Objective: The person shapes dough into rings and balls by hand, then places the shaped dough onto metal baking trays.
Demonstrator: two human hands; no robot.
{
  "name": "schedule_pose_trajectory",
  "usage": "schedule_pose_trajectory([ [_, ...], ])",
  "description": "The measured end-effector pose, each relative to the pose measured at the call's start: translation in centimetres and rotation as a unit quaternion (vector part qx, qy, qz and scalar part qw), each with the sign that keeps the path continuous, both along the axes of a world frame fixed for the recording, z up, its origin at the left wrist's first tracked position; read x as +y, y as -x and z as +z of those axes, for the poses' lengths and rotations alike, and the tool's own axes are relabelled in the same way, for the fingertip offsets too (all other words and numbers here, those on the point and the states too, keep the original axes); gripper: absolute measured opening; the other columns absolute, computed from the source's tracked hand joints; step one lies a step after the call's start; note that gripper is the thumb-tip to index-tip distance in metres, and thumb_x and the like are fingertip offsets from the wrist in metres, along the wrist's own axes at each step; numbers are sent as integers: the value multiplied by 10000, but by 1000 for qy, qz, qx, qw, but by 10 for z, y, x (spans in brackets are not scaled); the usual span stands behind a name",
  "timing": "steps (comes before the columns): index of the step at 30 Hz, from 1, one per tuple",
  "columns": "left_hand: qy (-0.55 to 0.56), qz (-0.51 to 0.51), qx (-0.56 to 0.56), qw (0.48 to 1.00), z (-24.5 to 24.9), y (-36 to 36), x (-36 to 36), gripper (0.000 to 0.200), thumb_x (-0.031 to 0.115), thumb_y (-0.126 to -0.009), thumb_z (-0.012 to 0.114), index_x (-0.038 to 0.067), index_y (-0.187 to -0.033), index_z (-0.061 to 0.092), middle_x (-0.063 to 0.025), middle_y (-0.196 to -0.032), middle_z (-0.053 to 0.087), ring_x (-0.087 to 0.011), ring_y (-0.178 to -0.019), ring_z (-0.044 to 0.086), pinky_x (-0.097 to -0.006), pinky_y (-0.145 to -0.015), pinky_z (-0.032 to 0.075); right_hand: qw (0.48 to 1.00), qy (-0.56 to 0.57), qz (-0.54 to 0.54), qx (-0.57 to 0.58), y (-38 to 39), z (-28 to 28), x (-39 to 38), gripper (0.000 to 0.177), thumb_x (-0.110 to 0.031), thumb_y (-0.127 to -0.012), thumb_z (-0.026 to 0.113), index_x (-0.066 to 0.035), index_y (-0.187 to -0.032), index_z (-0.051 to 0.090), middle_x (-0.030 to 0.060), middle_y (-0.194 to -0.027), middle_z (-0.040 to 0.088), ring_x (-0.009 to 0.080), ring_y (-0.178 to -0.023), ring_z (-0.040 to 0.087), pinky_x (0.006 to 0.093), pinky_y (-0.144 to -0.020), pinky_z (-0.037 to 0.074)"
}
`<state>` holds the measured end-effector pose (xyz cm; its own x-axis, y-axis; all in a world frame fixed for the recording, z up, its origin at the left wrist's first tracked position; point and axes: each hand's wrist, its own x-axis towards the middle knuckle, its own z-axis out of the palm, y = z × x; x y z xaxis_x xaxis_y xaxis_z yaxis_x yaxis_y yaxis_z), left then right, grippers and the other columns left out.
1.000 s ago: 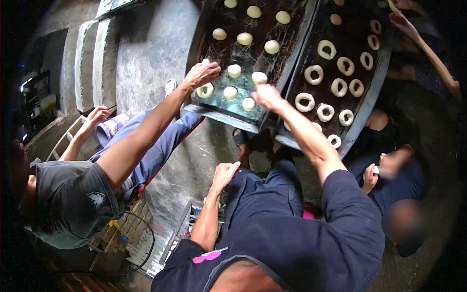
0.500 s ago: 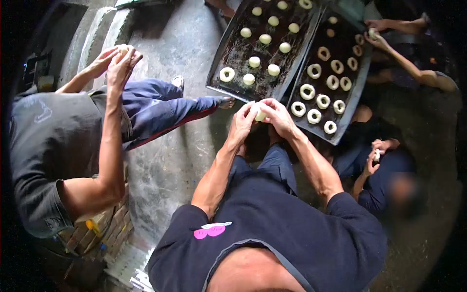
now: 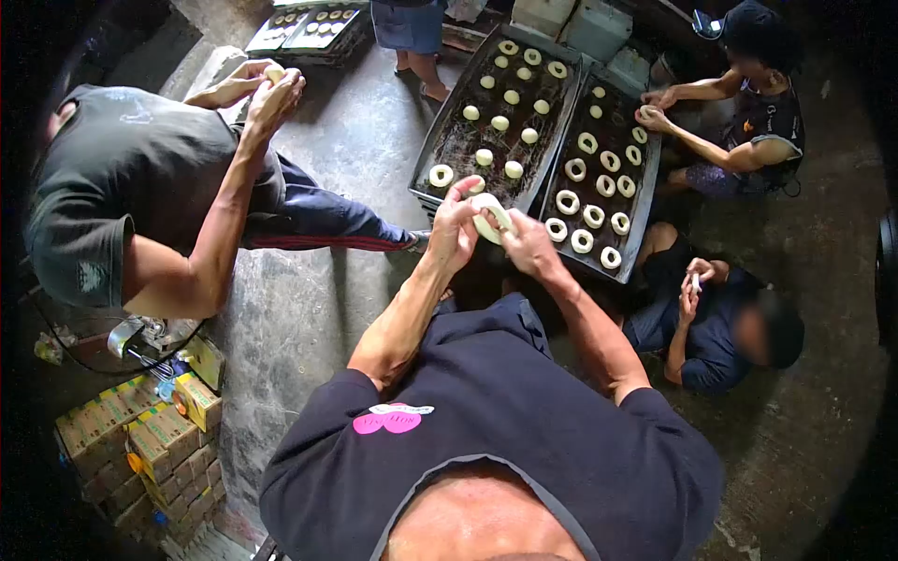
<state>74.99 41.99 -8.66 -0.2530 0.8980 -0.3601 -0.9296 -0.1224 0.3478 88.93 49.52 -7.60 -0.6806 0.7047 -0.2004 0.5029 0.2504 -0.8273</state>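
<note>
A pale dough ring (image 3: pixel 490 217) with a wide hole is held up between my two hands, over the near end of the trays. My left hand (image 3: pixel 453 232) grips its left side, with the index finger raised. On the other side, my right hand (image 3: pixel 531 247) is closed round the ring's right edge, with fingers through or at the hole. Just beyond lies a dark baking tray (image 3: pixel 458 140) bearing several dough balls and a few rings. A second tray (image 3: pixel 613 122) beside it bears mostly dough rings.
A standing person (image 3: pixel 122 178) at the left holds a dough piece. Two people (image 3: pixel 767 122) sit or crouch at the right, working dough too. Stacked cartons (image 3: pixel 168 439) are at lower left. More trays (image 3: pixel 304 33) and another person's legs (image 3: pixel 426 70) are at the back.
The dough between my hands was a compact ball and is now an open ring. My hands have moved slightly apart. The view has tilted, showing more of the back.
</note>
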Motion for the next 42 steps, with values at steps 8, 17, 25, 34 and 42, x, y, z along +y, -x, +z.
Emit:
schedule_pose_trajectory([
  [8,-41,-68,2,997,-24,9,-27,130,33,-836,550,-13,-955,530,-52,-784,593,-128,-714,582,-262,-644,513,912,376,-121,105,-15,-6,-31,151,-188,-846,589,-56,-905,544,-15,-683,509,84,-593,512,227,-549,434],
  [17,76,-117,-20,990,-115,-28,-23,207,121,-825,618,44,-1005,551,-40,-898,593,-99,-787,571,-276,-750,481,955,282,-34,-84,-50,-45,40,255,-254,-863,595,-10,-861,523,2,-677,526,71,-579,497,217,-517,414],
  [25,403,-146,202,881,-189,-40,-84,432,173,-842,589,47,-1244,492,-108,-1175,557,-186,-1073,528,-285,-833,453,970,78,-68,-221,10,-220,100,405,-385,-838,529,12,-916,552,220,-790,619,369,-826,609,412,-744,453],
  [34,633,-158,162,741,-194,-97,-233,313,114,-854,562,26,-1154,551,-19,-819,595,-82,-654,511,-211,-571,428,951,-90,198,-220,-32,-384,163,204,-194,-839,462,-26,-945,510,201,-779,532,403,-732,545,482,-665,438],
  [42,600,-212,133,760,-182,-101,-177,384,200,-868,580,45,-1212,510,-38,-1001,604,-109,-871,563,-240,-727,457,920,-87,-5,-383,15,-358,233,311,-275,-831,523,-1,-978,533,243,-933,588,377,-933,589,441,-799,481],
])
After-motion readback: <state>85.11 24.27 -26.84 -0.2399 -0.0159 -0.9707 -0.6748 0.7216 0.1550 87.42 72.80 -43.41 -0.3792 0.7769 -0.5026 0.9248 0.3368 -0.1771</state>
